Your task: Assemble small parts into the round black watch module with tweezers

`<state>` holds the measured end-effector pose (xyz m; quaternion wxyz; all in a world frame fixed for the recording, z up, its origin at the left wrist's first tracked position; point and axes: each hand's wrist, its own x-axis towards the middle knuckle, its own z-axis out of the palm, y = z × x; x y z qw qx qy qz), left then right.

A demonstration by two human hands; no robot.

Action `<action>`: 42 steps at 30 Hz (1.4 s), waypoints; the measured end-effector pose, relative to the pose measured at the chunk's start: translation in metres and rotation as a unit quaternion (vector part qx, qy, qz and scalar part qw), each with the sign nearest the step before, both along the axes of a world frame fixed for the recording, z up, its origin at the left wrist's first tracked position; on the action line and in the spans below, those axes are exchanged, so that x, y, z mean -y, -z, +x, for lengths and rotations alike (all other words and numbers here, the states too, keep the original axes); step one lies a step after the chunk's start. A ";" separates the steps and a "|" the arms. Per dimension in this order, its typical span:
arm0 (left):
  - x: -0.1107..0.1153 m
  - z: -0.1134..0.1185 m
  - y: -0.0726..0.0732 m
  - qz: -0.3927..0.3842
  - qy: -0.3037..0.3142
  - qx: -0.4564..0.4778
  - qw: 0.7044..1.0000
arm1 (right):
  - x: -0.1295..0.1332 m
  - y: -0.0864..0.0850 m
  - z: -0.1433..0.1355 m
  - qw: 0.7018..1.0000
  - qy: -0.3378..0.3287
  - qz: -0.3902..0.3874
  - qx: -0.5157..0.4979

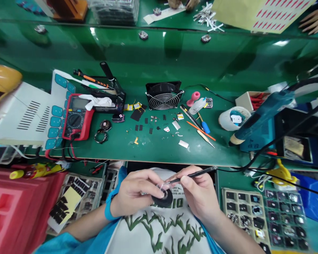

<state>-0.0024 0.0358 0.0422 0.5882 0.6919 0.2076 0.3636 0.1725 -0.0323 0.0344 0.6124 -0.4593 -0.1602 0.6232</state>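
My left hand (136, 190), with a blue band at the wrist, is closed on a black tape roll (163, 201) in front of my chest. A small clear piece (163, 186) shows at the roll's upper edge, by the fingertips. My right hand (198, 190) pinches slim black tweezers (201, 172), their thin tip pointing left and touching or close to the clear piece. Both hands are just off the front edge of the green bench (116, 150). My fingers partly hide the roll and the tweezers' tip.
A red multimeter (76, 118) and a tool holder stand at left; a fan (164, 96) sits at the back. Small parts, a blue-handled tool (206, 127) and a brush lie mid-bench. A soldering station (259, 123) with cables and parts trays (250, 211) are at right.
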 end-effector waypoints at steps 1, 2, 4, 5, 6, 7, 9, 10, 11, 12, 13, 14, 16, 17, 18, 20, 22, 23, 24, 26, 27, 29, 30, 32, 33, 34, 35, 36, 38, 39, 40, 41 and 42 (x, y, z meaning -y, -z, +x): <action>0.000 0.000 0.001 -0.013 0.001 0.004 1.000 | 0.001 0.000 0.001 1.000 -0.004 0.010 0.013; 0.001 0.000 0.001 -0.028 0.001 0.010 1.000 | 0.002 0.000 0.003 0.999 -0.009 0.024 0.027; 0.002 -0.001 0.003 -0.059 0.004 0.021 0.998 | 0.006 -0.003 0.010 0.996 -0.020 0.063 0.063; 0.002 -0.002 0.004 -0.069 0.006 0.026 0.997 | 0.008 -0.006 0.014 0.992 -0.028 0.089 0.090; 0.002 -0.002 0.004 -0.075 0.005 0.029 0.997 | 0.010 -0.009 0.019 0.984 -0.038 0.121 0.122; 0.003 -0.002 0.004 -0.078 0.004 0.031 0.996 | 0.011 -0.013 0.025 0.974 -0.054 0.154 0.158; 0.002 -0.002 0.003 -0.084 0.002 0.032 0.996 | 0.014 -0.020 0.034 0.944 -0.096 0.215 0.231; 0.002 -0.002 0.003 -0.089 0.002 0.035 0.995 | 0.014 -0.024 0.038 0.928 -0.117 0.240 0.260; 0.002 -0.001 0.002 -0.095 0.003 0.037 0.995 | 0.014 -0.027 0.041 0.914 -0.136 0.257 0.284; 0.002 -0.001 0.002 -0.103 0.005 0.042 0.994 | 0.013 -0.029 0.042 0.902 -0.149 0.267 0.304; 0.002 -0.001 0.002 -0.114 0.005 0.047 0.992 | 0.012 -0.031 0.043 0.892 -0.160 0.276 0.320; 0.003 -0.001 0.002 -0.127 0.006 0.053 0.990 | 0.011 -0.033 0.043 0.883 -0.169 0.285 0.332; 0.003 -0.001 0.003 -0.156 0.008 0.068 0.985 | 0.009 -0.035 0.042 0.873 -0.177 0.295 0.345; 0.004 -0.001 0.003 -0.170 0.009 0.075 0.982 | 0.008 -0.035 0.042 0.871 -0.177 0.297 0.348; 0.004 -0.001 0.003 -0.185 0.010 0.082 0.979 | 0.007 -0.036 0.041 0.869 -0.178 0.300 0.352; 0.005 -0.001 0.003 -0.215 0.014 0.094 0.972 | 0.007 -0.036 0.041 0.866 -0.180 0.298 0.360; 0.005 0.000 0.003 -0.240 0.021 0.103 0.965 | 0.007 -0.035 0.042 0.858 -0.184 0.305 0.370; 0.005 0.000 0.003 -0.250 0.025 0.106 0.962 | 0.008 -0.034 0.042 0.855 -0.189 0.308 0.373; 0.006 0.000 0.003 -0.259 0.027 0.108 0.960 | 0.008 -0.033 0.043 0.852 -0.194 0.310 0.374; 0.006 -0.001 0.004 -0.269 0.031 0.109 0.956 | 0.009 -0.031 0.043 0.847 -0.204 0.315 0.377; 0.006 -0.001 0.005 -0.273 0.033 0.110 0.955 | 0.010 -0.030 0.043 0.844 -0.207 0.315 0.380; 0.007 -0.001 0.006 -0.283 0.042 0.115 0.951 | 0.012 -0.028 0.043 0.840 -0.208 0.318 0.388; 0.007 -0.002 0.007 -0.288 0.045 0.118 0.949 | 0.013 -0.028 0.042 0.838 -0.207 0.318 0.392; 0.008 -0.002 0.009 -0.293 0.044 0.122 0.947 | 0.014 -0.026 0.042 0.838 -0.208 0.312 0.395; 0.008 -0.002 0.010 -0.293 0.041 0.121 0.948 | 0.015 -0.026 0.041 0.840 -0.207 0.308 0.397; 0.008 -0.002 0.010 -0.293 0.038 0.119 0.948 | 0.015 -0.025 0.041 0.841 -0.206 0.303 0.398; 0.008 -0.002 0.011 -0.293 0.036 0.117 0.948 | 0.016 -0.025 0.041 0.842 -0.206 0.300 0.399; 0.009 -0.002 0.012 -0.295 0.036 0.116 0.948 | 0.016 -0.025 0.040 0.841 -0.205 0.299 0.401; 0.009 -0.002 0.011 -0.300 0.037 0.118 0.946 | 0.015 -0.026 0.040 0.839 -0.199 0.300 0.409; 0.009 -0.001 0.011 -0.300 0.034 0.117 0.946 | 0.015 -0.027 0.039 0.837 -0.197 0.300 0.413; 0.009 0.000 0.009 -0.298 0.028 0.114 0.947 | 0.014 -0.028 0.039 0.835 -0.192 0.300 0.419; 0.009 0.000 0.008 -0.292 0.021 0.109 0.950 | 0.014 -0.029 0.038 0.834 -0.186 0.297 0.425; 0.009 0.001 0.007 -0.284 0.015 0.103 0.953 | 0.014 -0.030 0.037 0.836 -0.178 0.294 0.429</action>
